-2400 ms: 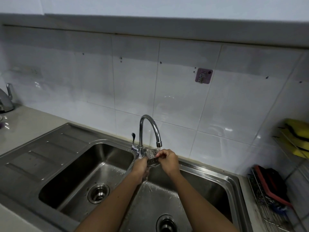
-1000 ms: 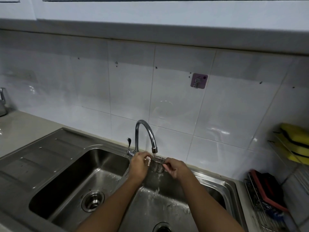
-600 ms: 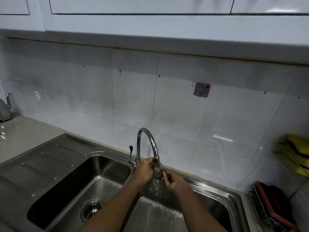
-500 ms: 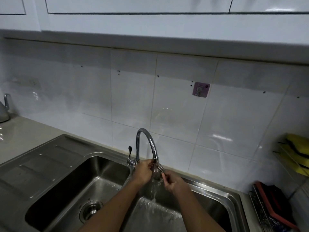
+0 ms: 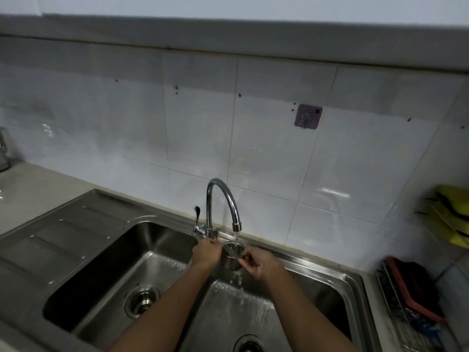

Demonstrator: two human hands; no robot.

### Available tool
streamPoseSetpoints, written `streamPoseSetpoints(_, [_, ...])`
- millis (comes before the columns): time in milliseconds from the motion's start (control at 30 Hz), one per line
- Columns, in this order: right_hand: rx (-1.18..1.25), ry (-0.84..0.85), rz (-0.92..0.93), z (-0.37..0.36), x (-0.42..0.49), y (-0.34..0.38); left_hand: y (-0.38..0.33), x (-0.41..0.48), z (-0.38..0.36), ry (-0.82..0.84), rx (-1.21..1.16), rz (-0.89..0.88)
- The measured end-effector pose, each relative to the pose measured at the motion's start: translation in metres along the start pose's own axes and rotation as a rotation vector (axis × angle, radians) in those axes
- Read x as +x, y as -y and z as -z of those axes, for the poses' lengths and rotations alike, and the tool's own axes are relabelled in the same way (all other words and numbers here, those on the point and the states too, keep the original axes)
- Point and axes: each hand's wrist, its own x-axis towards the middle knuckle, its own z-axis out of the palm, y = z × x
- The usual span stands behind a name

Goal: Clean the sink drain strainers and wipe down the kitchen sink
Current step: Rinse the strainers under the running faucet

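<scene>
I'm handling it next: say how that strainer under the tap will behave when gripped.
Likely stiff: the strainer looks like shiny metal. Probably light: left hand and right hand hold it aloft. Perhaps slippery: water runs through it.

Back wall: glossy white tiles, thin grey grout, small dark specks scattered along the upper row. Purple square adhesive hook, stuck to a tile right of centre. Grey band across the top, below pale cabinetry. Beige-grey counter at left, with a metal object cut off by the frame edge. Wire rack at far right, holding yellow items; below it a second wire rack with a red-edged dark item. Dim light; soft white glints on the tiles.
</scene>
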Motion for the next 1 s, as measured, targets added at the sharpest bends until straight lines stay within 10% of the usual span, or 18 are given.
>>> streamPoseSetpoints(1000, [-0.205, -0.084, 0.621, 0.043, -0.012, -0.001, -0.028, -0.038, -0.018, 0.032, -0.238, -0.302])
